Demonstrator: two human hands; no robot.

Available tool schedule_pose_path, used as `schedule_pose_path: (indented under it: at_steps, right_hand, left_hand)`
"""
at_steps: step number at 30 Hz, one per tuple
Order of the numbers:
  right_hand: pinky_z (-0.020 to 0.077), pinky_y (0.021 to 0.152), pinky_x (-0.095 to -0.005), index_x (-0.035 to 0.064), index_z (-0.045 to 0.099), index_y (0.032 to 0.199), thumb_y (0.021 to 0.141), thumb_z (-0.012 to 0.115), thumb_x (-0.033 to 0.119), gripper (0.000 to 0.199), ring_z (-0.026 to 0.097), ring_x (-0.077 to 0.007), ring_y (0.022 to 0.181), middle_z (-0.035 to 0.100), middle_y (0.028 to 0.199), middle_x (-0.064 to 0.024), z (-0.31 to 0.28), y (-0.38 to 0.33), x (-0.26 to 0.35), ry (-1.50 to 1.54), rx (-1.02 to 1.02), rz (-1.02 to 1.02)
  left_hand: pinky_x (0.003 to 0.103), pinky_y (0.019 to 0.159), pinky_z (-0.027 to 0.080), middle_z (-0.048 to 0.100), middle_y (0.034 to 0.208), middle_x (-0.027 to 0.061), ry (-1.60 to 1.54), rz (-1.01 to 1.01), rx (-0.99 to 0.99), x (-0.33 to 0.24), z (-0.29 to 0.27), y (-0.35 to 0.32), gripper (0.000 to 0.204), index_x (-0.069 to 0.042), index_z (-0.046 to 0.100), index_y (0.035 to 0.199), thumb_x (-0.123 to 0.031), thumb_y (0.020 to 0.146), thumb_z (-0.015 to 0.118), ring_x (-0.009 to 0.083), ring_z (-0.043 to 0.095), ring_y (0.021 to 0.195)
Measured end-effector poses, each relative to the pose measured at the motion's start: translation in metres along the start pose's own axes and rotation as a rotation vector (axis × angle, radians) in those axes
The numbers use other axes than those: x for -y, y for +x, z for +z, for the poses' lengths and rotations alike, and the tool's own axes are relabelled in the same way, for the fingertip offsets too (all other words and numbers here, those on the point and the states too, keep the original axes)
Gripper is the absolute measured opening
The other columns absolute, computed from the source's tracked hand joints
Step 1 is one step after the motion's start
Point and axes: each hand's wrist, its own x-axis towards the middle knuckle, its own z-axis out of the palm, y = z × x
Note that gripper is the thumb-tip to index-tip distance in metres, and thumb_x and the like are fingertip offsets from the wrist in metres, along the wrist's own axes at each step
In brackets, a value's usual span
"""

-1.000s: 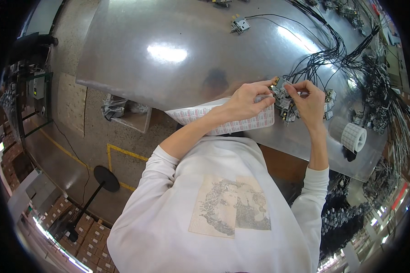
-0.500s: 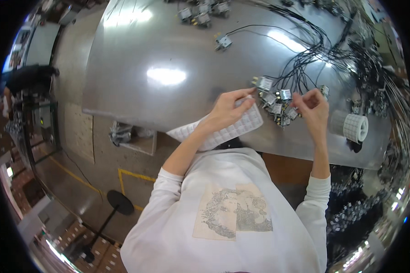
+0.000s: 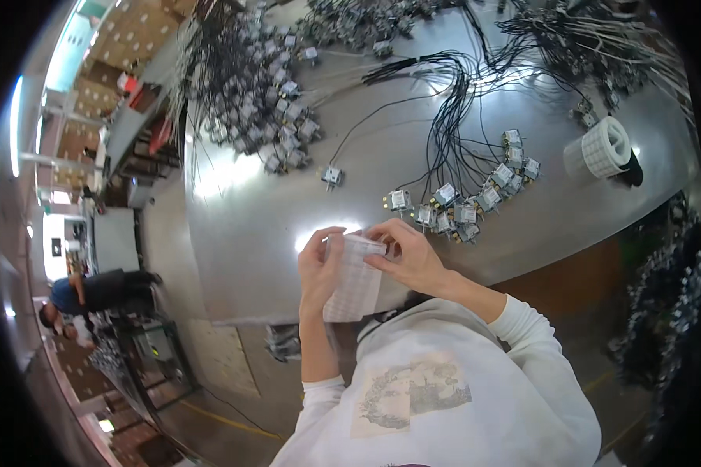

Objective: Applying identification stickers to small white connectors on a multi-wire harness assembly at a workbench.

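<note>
Label sheet [image 3: 354, 286]: I see it held up between both hands, over the table's near edge and in front of the torso, hanging toward the white sweatshirt [image 3: 436, 389]. Left hand [image 3: 319, 263] grasps its left side. Right hand [image 3: 413, 257] pinches its top right corner, thumb against fingers; blur there, so I can't tell if a label is peeled. Just beyond the right hand, cluster of metal parts [image 3: 466, 212] on black cables [image 3: 453, 144]. One lone part [image 3: 332, 176] farther off, on the metal table [image 3: 241, 249]. White label roll [image 3: 606, 149] far right. Big pile of parts [image 3: 261, 109] upper left.
</note>
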Motion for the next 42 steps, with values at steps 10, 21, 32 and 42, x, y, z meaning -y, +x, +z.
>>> schedule_pose_path:
  at_steps: [10,21,32,42]
  right_hand:
    - [0.0515,0.067,-0.0347,0.0035,0.073,0.11,0.095,0.081,0.024,0.027,0.065,-0.0198,0.072,0.07,0.087,-0.0085,-0.009,0.001,0.001,0.073,-0.103,0.064]
    - [0.0555,0.073,-0.0405,0.0047,0.072,0.114,0.099,0.075,0.034,0.033,0.07,-0.0276,0.077,0.074,0.087,-0.0123,-0.037,-0.002,0.004,0.004,0.066,0.198]
    - [0.057,0.077,-0.0388,0.0055,0.074,0.106,0.097,0.079,0.03,0.026,0.071,-0.0273,0.086,0.071,0.097,-0.0115,-0.029,0.008,0.005,-0.005,-0.019,0.074]
    - [0.0558,0.073,-0.0315,0.0036,0.069,0.101,0.097,0.08,0.018,0.019,0.068,-0.0174,0.095,0.066,0.109,-0.0059,-0.008,0.027,0.003,-0.036,0.101,0.012]
  left_hand:
    - [0.022,0.053,0.036,0.059,0.072,-0.0072,0.086,0.051,0.024,-0.003,-0.002,0.017,0.029,-0.005,0.065,0.094,-0.03,0.109,0.069,0.0004,0.048,0.063]
    - [0.024,0.069,0.054,0.078,0.093,0.0022,0.283,-0.012,0.12,0.007,0.01,0.016,0.021,0.002,0.075,0.115,-0.007,0.096,0.081,0.0066,0.069,0.078]
    - [0.022,0.068,0.052,0.076,0.092,0.0012,-0.045,0.068,0.026,0.007,0.004,0.011,0.019,0.001,0.073,0.113,-0.009,0.098,0.08,0.0053,0.067,0.078]
    - [0.024,0.069,0.052,0.075,0.091,0.0002,-0.234,-0.091,-0.098,0.044,-0.015,-0.004,0.017,0.0,0.073,0.111,-0.013,0.1,0.077,0.0058,0.066,0.078]
